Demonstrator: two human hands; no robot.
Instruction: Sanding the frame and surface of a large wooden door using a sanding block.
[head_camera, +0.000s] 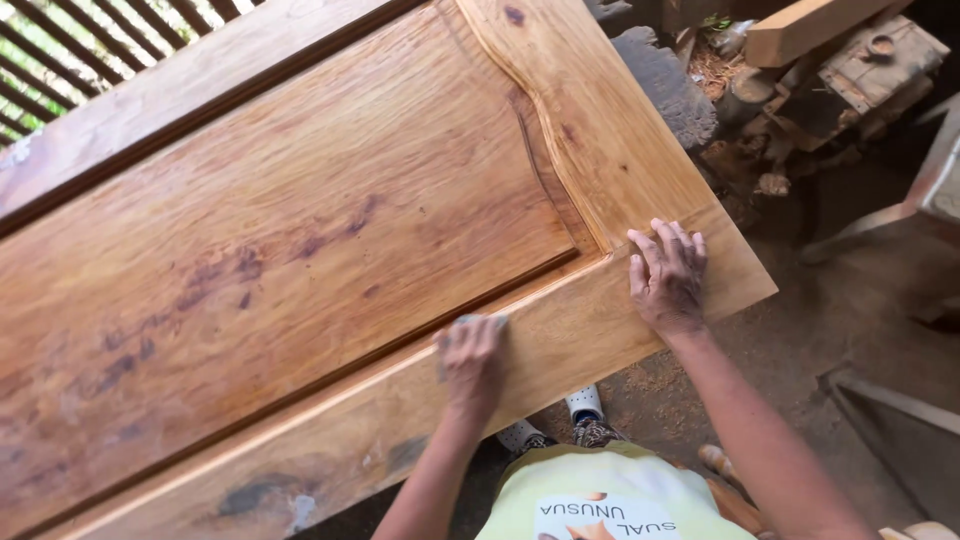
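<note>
a: start with the wooden door panel. where is it for you?

b: it lies flat right in front of you, filling most of the view, golden-brown and glossy, with a raised centre field and a plain frame around it. its near corner points off to your right, over the dirt floor.

a: and your left hand?

b: it's pressed down on the bottom rail of the frame, fingers together and bent over a small greyish pad whose edge peeks out past your fingertips. the hand is blurred, so you can't make out more of the pad than that.

a: your right hand?

b: flat on the frame near the corner, palm down, fingers spread and stretched out, holding nothing. it's just right of the groove where the centre field meets the frame, and near your left hand but not touching it.

a: what's around the door?

b: below its edge you see your yellow shirt and a patterned shoe on the floor. past the far corner sits a heap of wood scraps, with a pale beam across the top. a slatted wall shows at the upper left, with daylight between the slats.
</note>
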